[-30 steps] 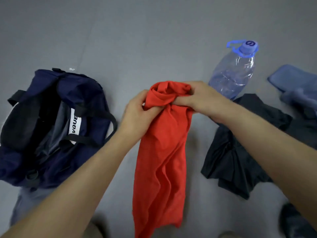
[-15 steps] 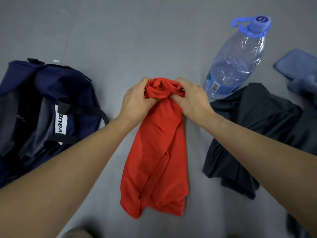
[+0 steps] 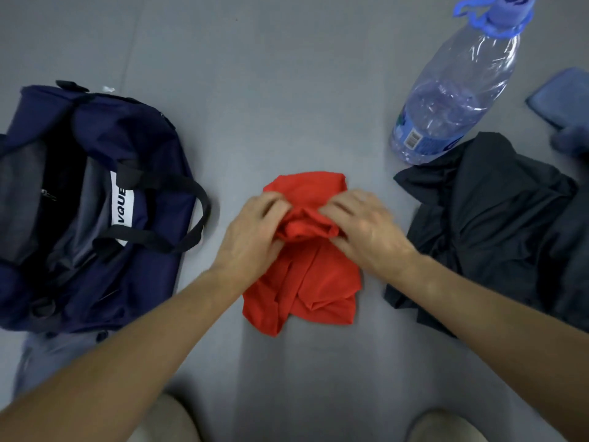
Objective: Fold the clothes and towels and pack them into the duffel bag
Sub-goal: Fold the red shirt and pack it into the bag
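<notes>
Garment position: the red garment [image 3: 302,282] lies on the grey floor [image 3: 287,90] directly before you, with its long axis pointing away from you. Your left hand [image 3: 251,234] and right hand [image 3: 366,231] each pinch a bunched fold across its middle. The open duffel bag [image 3: 143,129] sits to the left, nearer your left hand.

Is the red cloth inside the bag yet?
No, the red cloth lies on the grey floor beside the open duffel bag.

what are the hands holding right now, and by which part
The left hand and the right hand both grip the red garment by a bunched fold across its upper middle, one on each side. Its lower part lies on the floor.
</notes>
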Action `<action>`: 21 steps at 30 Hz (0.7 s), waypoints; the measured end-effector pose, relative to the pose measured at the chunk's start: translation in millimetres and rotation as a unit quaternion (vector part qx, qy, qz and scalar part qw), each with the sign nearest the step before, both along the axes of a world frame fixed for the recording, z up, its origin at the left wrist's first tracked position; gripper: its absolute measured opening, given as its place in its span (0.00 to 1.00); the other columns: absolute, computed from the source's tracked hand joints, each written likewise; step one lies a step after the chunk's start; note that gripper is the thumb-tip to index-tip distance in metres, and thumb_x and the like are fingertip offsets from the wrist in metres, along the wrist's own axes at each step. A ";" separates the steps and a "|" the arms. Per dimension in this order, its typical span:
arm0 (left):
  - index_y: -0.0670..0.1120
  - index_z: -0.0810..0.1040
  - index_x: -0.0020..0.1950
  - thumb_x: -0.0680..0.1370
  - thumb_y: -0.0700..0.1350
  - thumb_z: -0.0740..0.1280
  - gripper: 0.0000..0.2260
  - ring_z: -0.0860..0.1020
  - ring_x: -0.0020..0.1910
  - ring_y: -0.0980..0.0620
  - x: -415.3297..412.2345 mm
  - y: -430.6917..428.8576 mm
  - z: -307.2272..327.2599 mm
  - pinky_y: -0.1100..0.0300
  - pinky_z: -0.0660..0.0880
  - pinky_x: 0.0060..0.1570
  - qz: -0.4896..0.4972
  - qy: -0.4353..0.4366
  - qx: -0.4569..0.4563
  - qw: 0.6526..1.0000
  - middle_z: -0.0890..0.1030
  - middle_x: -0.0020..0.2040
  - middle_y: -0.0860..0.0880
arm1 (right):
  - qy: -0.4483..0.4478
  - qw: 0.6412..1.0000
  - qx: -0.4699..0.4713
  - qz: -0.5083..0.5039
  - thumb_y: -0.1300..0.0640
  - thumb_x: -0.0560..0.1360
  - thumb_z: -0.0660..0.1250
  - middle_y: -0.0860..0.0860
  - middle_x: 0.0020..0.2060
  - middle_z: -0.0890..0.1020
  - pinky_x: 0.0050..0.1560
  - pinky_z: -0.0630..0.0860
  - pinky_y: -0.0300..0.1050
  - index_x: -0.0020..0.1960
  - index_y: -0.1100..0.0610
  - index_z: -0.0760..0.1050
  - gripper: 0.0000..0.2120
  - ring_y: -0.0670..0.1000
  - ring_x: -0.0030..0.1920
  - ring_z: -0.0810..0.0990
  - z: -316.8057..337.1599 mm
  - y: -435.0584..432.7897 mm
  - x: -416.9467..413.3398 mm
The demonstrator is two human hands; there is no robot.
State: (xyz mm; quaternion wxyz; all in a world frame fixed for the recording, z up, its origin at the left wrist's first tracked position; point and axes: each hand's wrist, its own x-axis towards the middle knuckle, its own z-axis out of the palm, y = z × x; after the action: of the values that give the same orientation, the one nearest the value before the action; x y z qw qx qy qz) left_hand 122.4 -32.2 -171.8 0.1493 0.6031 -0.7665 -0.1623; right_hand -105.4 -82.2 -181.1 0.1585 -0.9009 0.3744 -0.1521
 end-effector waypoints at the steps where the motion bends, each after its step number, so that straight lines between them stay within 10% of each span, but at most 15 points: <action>1: 0.46 0.72 0.62 0.67 0.36 0.69 0.24 0.74 0.60 0.41 2.0 10.7 -8.1 0.45 0.75 0.58 -0.020 -0.017 0.018 0.999 0.74 0.64 0.45 | 0.034 0.999 0.014 0.023 0.53 0.70 0.68 0.55 0.56 0.79 0.57 0.74 0.58 0.60 0.57 0.77 0.19 0.60 0.58 0.76 -10.4 10.7 -2.4; 5: 0.44 0.76 0.64 0.70 0.40 0.57 0.22 0.74 0.65 0.41 5.1 29.0 -16.9 0.45 0.73 0.64 -0.044 -0.037 0.043 0.997 0.74 0.69 0.45 | 0.085 0.994 0.068 0.029 0.33 0.74 0.64 0.51 0.63 0.78 0.68 0.68 0.58 0.65 0.52 0.78 0.29 0.57 0.69 0.71 -23.6 30.0 -7.3; 9: 0.45 0.82 0.56 0.71 0.38 0.56 0.20 0.77 0.61 0.44 3.1 11.0 -1.4 0.49 0.72 0.62 -0.007 0.007 -0.034 0.999 0.80 0.63 0.49 | -0.058 0.995 0.031 -0.073 0.41 0.80 0.61 0.51 0.59 0.81 0.60 0.73 0.59 0.61 0.53 0.81 0.20 0.57 0.60 0.77 -10.3 3.8 3.3; 14: 0.51 0.68 0.76 0.79 0.47 0.67 0.25 0.70 0.68 0.46 -5.3 -45.6 4.5 0.57 0.65 0.69 0.096 0.015 0.095 0.991 0.73 0.70 0.48 | 0.130 0.974 0.152 -0.103 0.35 0.75 0.65 0.52 0.78 0.61 0.75 0.59 0.57 0.81 0.50 0.52 0.42 0.57 0.77 0.57 -10.2 -26.7 18.7; 17: 0.53 0.60 0.80 0.75 0.55 0.73 0.37 0.67 0.70 0.42 -2.0 -64.7 -2.3 0.49 0.66 0.70 0.061 -0.035 0.236 0.969 0.71 0.71 0.46 | 0.136 0.966 0.191 -0.111 0.35 0.71 0.70 0.52 0.72 0.68 0.71 0.62 0.54 0.80 0.50 0.55 0.45 0.57 0.72 0.64 -9.0 -37.4 22.0; 21: 0.49 0.75 0.66 0.74 0.54 0.74 0.23 0.74 0.58 0.45 -1.3 -68.8 -1.3 0.56 0.69 0.56 0.029 -0.021 0.222 0.974 0.75 0.55 0.48 | 0.062 0.942 0.309 -0.119 0.44 0.73 0.73 0.51 0.61 0.75 0.64 0.65 0.44 0.73 0.50 0.69 0.32 0.55 0.66 0.70 2.4 -55.1 19.8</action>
State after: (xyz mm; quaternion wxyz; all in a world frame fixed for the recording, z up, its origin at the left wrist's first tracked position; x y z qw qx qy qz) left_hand 121.2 -101.0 -173.0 -0.0001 0.6464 -0.6967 -0.3110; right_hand -85.6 -137.3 -178.7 0.3859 -0.7642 0.5167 0.0092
